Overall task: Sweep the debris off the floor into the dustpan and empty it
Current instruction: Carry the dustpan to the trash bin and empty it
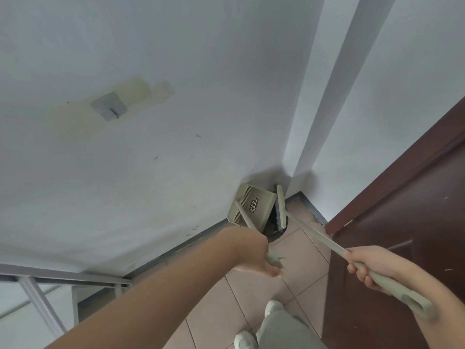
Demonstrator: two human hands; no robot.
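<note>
Down in the corner where the white wall meets the tiled floor, a dark round bin is partly seen, most of it hidden behind the dustpan and the broom head. Something dark and brownish is glimpsed inside its rim, but what it is cannot be made out. The pale green dustpan is held tilted above the bin, its open mouth turned toward the broom; no debris can be distinguished on its inner face, where only a printed label and comb teeth are seen. The broom head is held upright just beside the dustpan's mouth, bristles toward it, over the bin.

The dustpan's long handle is gripped by the left hand, fingers curled shut around its lower end, though that hand is blurred. The broom's handle is clasped by the right hand, fingers wrapped firmly near the grip end. A dark brown door is seen at the right, a metal frame at lower left, and white shoes at the bottom edge.
</note>
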